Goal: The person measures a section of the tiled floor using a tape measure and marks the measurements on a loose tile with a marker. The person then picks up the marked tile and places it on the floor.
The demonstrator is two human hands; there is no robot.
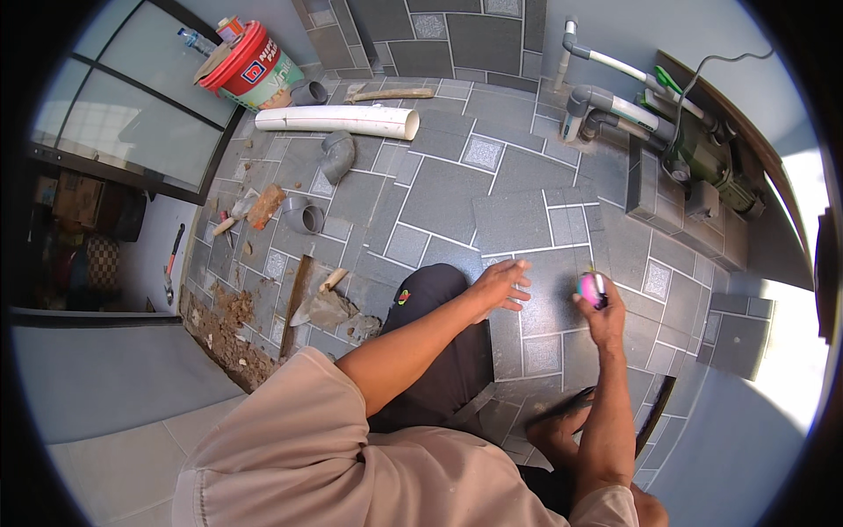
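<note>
My right hand (604, 309) is closed around a small rounded pink-and-black object (590, 290), slightly blurred, so its exact kind is unclear. It hovers by the right side of a grey patterned tile (551, 303), which appears to lie loose over the tiled floor. Over that tile's left part my left hand (500, 288) is held with its fingers stretched out and nothing in them. Left of my bent knee, a trowel (323, 309) with a wooden handle lies among mortar crumbs.
Grey pipe elbows (337, 156), a white pipe (338, 121), a broken brick (265, 205) and a red bucket (255, 72) are spread at the far left. A hammer (170, 272) leans at the left wall. Broken-up soil (230, 338) borders the floor. A water pump (707, 162) stands right.
</note>
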